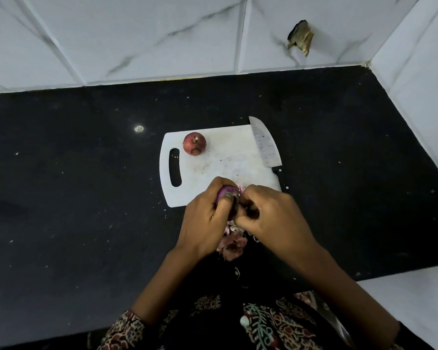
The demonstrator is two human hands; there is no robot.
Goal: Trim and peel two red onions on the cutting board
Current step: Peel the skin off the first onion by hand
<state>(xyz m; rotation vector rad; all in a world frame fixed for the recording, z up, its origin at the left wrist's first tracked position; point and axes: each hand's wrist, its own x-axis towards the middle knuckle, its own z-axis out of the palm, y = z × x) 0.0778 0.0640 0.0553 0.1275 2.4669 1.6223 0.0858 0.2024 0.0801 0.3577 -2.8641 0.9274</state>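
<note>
Head view: both hands, left hand (pixel 208 213) and right hand (pixel 268 210), grip the half-peeled onion (pixel 228 192), stripping skin; the second onion (pixel 194 143) at 11 o'clock on the cutting board (pixel 228 157) remains unpeeled.

Dim, even indoor lighting. Small white glare spot (pixel 138 128) on the black countertop (pixel 61 173) at ten o'clock from centre. Soft shadow beneath the hands. Slight motion blur on the right hand (pixel 266 210). Wide-angle bending of wall tiles (pixel 137 34) toward twelve o'clock.

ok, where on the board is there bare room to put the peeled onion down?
Bare patch mid cutting board, between the unpeeled onion and the knife. Crowded at the near edge: both hands, left and right, work the onion there, above the peel pile.
</note>
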